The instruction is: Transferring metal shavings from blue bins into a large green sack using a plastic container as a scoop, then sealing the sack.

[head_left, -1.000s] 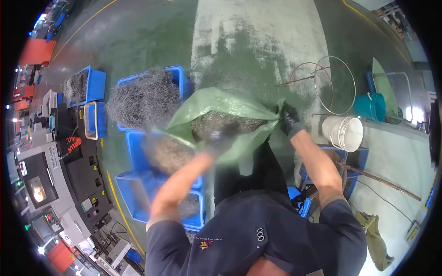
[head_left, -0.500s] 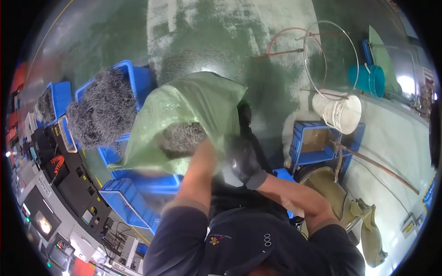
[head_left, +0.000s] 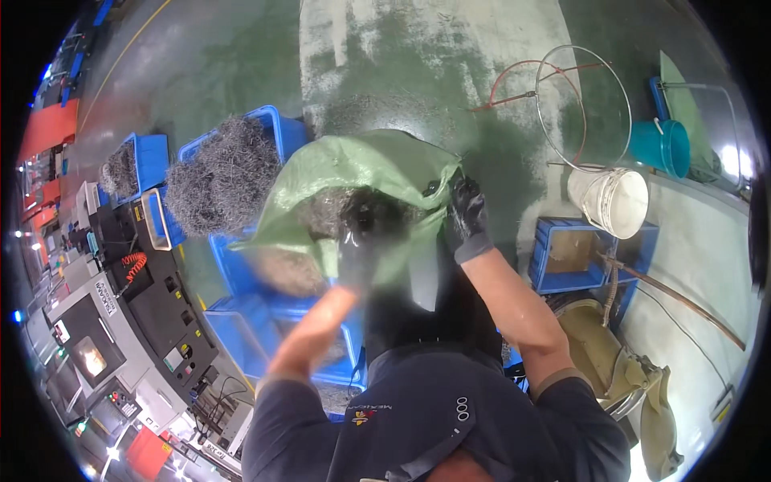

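In front of me a green woven sack (head_left: 369, 153) is held with its mouth toward me, and grey metal shavings (head_left: 321, 211) show inside. My right hand (head_left: 468, 215), in a black glove, is closed on the sack's right rim. My left hand (head_left: 363, 226), gloved likewise, is at the sack's mouth over the shavings. Motion smears its fingers, so their pose and anything in them are unclear. Just left of the sack, a blue crate (head_left: 289, 132) is heaped with a tangle of metal shavings (head_left: 223, 173).
More blue crates (head_left: 233, 325) stand at my left, beside a row of machines (head_left: 120, 321). To the right are a white bucket (head_left: 608, 201), a teal bucket (head_left: 660, 149), a metal hoop (head_left: 584, 108), blue bins (head_left: 569, 253) and a wooden pole (head_left: 691, 305).
My left hand, hidden inside the sack before, now shows at its mouth. My right hand has moved forward and right onto the sack's rim. The view has shifted a little.
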Motion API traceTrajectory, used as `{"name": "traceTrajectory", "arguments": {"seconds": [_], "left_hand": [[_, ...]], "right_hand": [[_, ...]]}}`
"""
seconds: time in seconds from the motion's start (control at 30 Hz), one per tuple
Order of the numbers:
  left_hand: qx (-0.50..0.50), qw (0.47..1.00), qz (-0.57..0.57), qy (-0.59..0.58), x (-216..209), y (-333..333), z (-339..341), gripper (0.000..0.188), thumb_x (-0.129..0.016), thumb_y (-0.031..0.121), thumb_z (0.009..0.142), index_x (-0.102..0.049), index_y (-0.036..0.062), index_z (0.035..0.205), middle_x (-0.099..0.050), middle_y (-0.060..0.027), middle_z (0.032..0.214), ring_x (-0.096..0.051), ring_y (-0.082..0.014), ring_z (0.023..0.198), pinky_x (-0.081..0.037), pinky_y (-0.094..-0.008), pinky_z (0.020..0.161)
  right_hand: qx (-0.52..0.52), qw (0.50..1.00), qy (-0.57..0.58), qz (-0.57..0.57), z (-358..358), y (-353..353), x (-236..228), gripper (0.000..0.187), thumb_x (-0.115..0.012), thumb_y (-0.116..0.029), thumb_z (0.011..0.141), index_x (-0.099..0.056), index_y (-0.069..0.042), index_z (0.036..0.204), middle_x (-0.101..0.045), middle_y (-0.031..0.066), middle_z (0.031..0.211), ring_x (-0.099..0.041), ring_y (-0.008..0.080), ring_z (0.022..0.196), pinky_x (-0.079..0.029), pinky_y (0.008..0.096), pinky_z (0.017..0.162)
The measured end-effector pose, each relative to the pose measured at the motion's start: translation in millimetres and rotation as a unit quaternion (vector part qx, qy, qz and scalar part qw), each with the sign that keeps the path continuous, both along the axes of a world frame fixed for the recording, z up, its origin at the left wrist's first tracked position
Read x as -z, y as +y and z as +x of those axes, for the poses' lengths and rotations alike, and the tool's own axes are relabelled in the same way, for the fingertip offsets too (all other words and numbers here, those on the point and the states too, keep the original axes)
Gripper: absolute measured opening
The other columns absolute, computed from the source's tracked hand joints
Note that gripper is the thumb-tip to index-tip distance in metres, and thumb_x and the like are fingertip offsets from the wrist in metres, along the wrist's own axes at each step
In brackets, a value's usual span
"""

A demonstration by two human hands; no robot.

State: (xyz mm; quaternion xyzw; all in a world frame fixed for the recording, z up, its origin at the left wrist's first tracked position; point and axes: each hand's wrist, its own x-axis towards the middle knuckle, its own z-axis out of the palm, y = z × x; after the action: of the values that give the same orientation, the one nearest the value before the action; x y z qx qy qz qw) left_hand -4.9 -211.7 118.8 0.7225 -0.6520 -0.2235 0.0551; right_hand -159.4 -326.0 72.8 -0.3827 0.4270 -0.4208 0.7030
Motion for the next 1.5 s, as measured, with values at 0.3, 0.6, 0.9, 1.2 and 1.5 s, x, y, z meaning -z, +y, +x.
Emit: {"name": "traceTrajectory", "arguments": {"seconds": [0.3,0.6,0.9,1.2,1.5], "left_hand": [[-0.034,0.987,-0.125,0.091,4.4,-79.0,-2.2,0.059,-0.064,0.028,0.066,-0.054,0.0078,0.120,-0.062,-0.0154,0.106,-0.054,-0.0304,0.105,-0.032,-0.0422,0.104],[-0.053,0.979,-0.131,0.148,42.9,-40.6,10.0,0.036,-0.064,0.022,0.066,-0.064,0.0083,0.099,-0.064,-0.0152,0.094,-0.059,-0.0326,0.091,-0.046,-0.0421,0.083],[0.005,0.996,-0.030,0.087,-37.3,-26.6,14.5,0.050,-0.066,0.024,0.064,-0.059,0.0059,0.110,-0.057,-0.0148,0.115,-0.052,-0.0350,0.108,-0.041,-0.0464,0.092],[-0.189,0.980,-0.055,-0.034,-108.4,44.2,98.8,0.062,-0.076,0.020,0.070,-0.051,0.0026,0.124,-0.054,-0.0164,0.123,-0.052,-0.0323,0.114,-0.041,-0.0403,0.097],[-0.281,0.950,0.068,0.115,-54.7,195.5,244.3,0.041,-0.064,0.021,0.080,-0.056,0.0042,0.117,-0.066,-0.0141,0.093,-0.064,-0.0264,0.087,-0.049,-0.0392,0.083]], "right_hand": [[-0.008,0.995,0.087,0.046,8.0,0.5,-26.3,0.026,-0.045,-0.026,0.096,-0.055,-0.006,0.109,-0.061,0.0106,0.099,-0.059,0.0223,0.084,-0.051,0.0349,0.073],[-0.403,0.737,0.347,-0.416,-47.8,-55.4,-42.6,0.063,-0.063,-0.030,0.083,-0.037,-0.008,0.137,-0.039,0.0149,0.137,-0.037,0.0318,0.127,-0.031,0.0448,0.104],[-0.474,0.833,-0.251,0.138,54.3,-21.2,-4.2,0.051,-0.039,-0.020,0.095,-0.026,-0.005,0.142,-0.027,0.0133,0.147,-0.031,0.0270,0.133,-0.027,0.0377,0.111],[-0.568,0.805,-0.172,0.017,64.8,-0.2,57.0,0.043,-0.031,-0.017,0.098,-0.030,-0.002,0.139,-0.036,0.0144,0.141,-0.039,0.0294,0.127,-0.033,0.0409,0.108],[-0.390,0.740,0.238,-0.493,95.1,5.4,47.1,0.034,-0.047,-0.013,0.092,-0.051,0.001,0.123,-0.058,0.0124,0.118,-0.058,0.0196,0.104,-0.049,0.0310,0.086]]}}
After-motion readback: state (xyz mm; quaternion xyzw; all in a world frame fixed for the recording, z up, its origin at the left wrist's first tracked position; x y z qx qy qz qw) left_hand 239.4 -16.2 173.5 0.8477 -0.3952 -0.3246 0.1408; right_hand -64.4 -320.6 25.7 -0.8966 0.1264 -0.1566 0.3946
